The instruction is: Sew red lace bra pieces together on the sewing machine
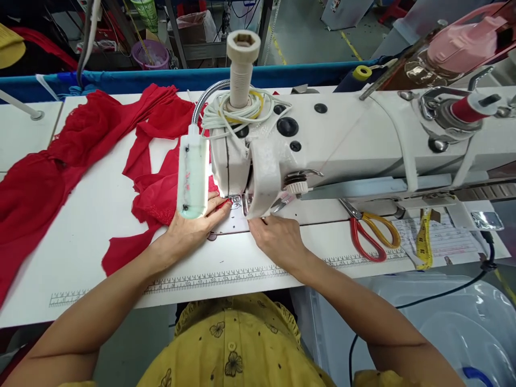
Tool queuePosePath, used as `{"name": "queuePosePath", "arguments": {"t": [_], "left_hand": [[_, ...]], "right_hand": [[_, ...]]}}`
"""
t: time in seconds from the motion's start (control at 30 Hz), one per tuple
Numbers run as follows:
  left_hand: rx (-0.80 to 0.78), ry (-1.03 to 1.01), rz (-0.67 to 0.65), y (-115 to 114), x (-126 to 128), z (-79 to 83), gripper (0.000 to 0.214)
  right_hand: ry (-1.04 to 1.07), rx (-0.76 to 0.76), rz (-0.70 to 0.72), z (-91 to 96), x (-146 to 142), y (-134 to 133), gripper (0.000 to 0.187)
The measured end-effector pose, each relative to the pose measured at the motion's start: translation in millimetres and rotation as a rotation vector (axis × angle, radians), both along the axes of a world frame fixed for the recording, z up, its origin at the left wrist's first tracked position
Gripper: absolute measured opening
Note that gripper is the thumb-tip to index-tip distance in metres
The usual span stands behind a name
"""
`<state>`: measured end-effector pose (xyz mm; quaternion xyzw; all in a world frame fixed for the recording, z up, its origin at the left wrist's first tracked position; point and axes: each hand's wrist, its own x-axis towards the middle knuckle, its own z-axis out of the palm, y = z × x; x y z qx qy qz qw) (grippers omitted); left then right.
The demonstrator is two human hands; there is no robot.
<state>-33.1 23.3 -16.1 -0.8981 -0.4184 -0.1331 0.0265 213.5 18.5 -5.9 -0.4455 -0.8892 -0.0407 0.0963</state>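
A white sewing machine (338,134) stands on the table, its needle area just beyond my hands. My left hand (191,231) lies left of the presser foot (236,200), its fingers together on the edge of a red lace-trimmed fabric piece (155,204). Part of that hand is behind the lamp (192,177). My right hand (278,239) is curled right of the foot, its fingertips partly behind the machine head. A shiny metal piece (282,202) shows beside it; whether the hand holds it is unclear.
Red garments (72,145) spread across the table's left side. Scissors with red and orange handles (368,236), a yellow tape measure (424,242) and a paper sheet (451,236) lie right. A printed ruler (234,277) runs along the front. A clear plastic bin (443,317) sits below.
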Motion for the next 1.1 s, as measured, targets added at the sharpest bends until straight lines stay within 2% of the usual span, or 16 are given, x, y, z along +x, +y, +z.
{"name": "queuePosePath", "arguments": {"t": [0.2, 0.43, 0.57, 0.9, 1.1], "left_hand": [[0.020, 0.000, -0.009, 3.7, -1.8, -3.3, 0.055], [0.009, 0.018, 0.006, 1.6, 3.0, 4.0, 0.053], [-0.013, 0.012, 0.016, 1.6, 6.2, 7.4, 0.045], [0.055, 0.049, 0.020, -0.1, 8.8, 8.8, 0.044], [0.072, 0.029, 0.003, -0.6, 10.8, 10.8, 0.047]], "right_hand": [[0.094, 0.033, 0.010, -3.0, 1.5, -3.7, 0.030], [0.096, 0.003, -0.007, -3.2, 1.0, -2.2, 0.034], [0.035, -0.024, -0.019, 0.9, -1.8, -0.7, 0.033], [-0.238, -0.261, -0.065, 29.1, -14.1, -0.3, 0.024], [-0.219, -0.227, -0.071, 22.8, -10.2, -1.9, 0.030]]}}
